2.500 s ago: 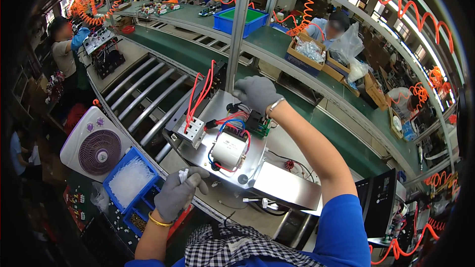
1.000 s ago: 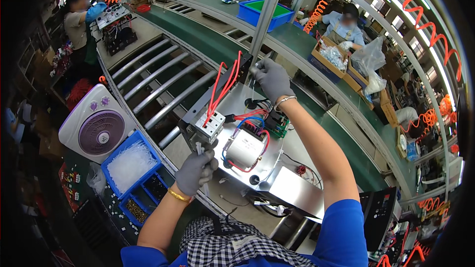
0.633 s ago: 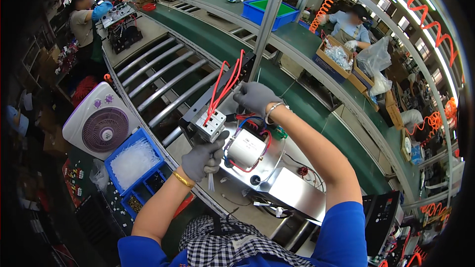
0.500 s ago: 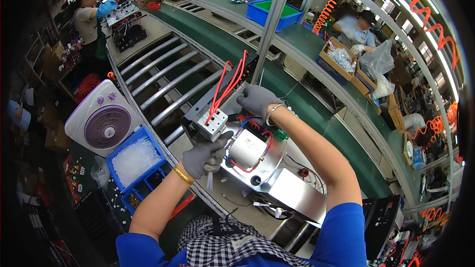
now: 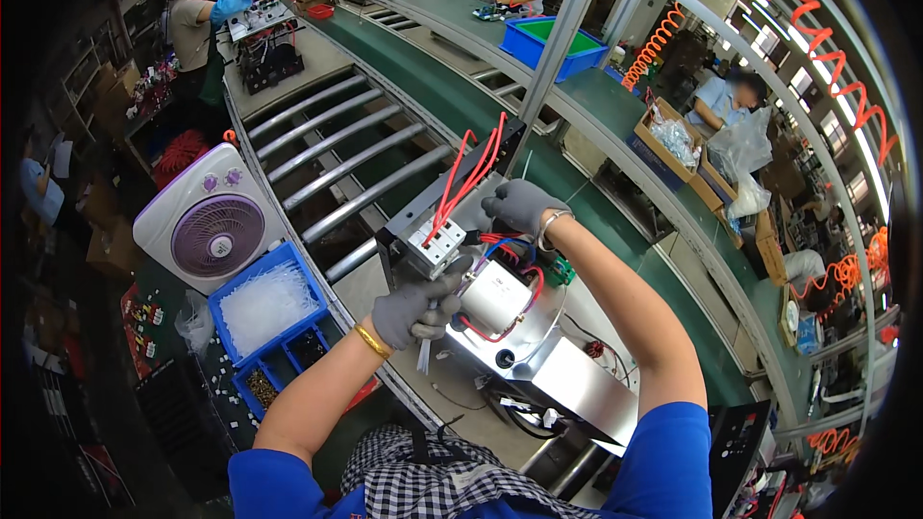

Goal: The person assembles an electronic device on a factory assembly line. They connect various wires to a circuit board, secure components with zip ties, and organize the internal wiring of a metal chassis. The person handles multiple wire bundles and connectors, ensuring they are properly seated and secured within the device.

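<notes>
the gloved left hand (image 5: 415, 306) is curled shut around a thin white cable tie (image 5: 424, 354), its tail hanging just below the fist, right beside the silver cylindrical part (image 5: 496, 294) on the metal chassis (image 5: 567, 380). the gloved right hand (image 5: 520, 206) is closed over the bundle of wires (image 5: 502, 248) at the far side of that part, just above it. red leads (image 5: 461, 183) rise from a white terminal block (image 5: 435, 242) between the hands. a blue parts bin (image 5: 264, 312) sits to the left.

brown cardboard boxes (image 5: 685, 149) far right by belt | clear plastic bags (image 5: 740, 149) beside them | no screens
</notes>
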Demonstrator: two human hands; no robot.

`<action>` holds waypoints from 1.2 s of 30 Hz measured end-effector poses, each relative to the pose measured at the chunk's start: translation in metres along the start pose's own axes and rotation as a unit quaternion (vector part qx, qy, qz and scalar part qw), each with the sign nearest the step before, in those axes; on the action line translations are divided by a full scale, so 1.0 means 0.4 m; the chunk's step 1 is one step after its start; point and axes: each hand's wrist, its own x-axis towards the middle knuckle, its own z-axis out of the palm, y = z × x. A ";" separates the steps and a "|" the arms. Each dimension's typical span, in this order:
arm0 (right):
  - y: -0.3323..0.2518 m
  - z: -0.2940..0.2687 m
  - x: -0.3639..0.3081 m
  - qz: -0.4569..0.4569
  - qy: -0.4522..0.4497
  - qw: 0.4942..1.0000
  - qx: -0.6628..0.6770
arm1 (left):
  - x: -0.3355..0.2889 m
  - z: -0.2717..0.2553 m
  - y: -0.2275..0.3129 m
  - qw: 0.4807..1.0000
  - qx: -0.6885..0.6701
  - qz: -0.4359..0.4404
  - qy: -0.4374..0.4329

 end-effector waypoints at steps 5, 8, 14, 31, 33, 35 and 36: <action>-0.019 -0.006 -0.001 0.041 0.089 0.995 0.015 | -0.006 -0.014 -0.003 1.000 0.002 0.020 -0.002; -0.046 -0.017 -0.015 0.074 0.070 0.986 0.131 | -0.007 -0.037 -0.003 1.000 -0.005 0.005 -0.005; -0.065 -0.011 -0.031 0.105 0.016 0.964 0.244 | -0.024 -0.043 0.000 1.000 0.003 0.021 -0.015; -0.072 -0.008 -0.034 -0.019 -0.185 0.982 0.034 | -0.016 -0.044 -0.032 0.978 -0.172 0.000 -0.121; -0.016 0.004 -0.021 -0.068 -0.192 0.978 0.033 | -0.020 -0.009 -0.036 0.977 -0.182 0.016 -0.107; -0.012 0.008 -0.029 -0.079 -0.188 0.978 0.047 | -0.026 0.000 -0.042 0.982 -0.168 0.035 -0.077; -0.010 0.012 -0.034 -0.063 -0.180 0.980 0.061 | -0.028 -0.006 -0.049 0.986 -0.148 0.043 -0.056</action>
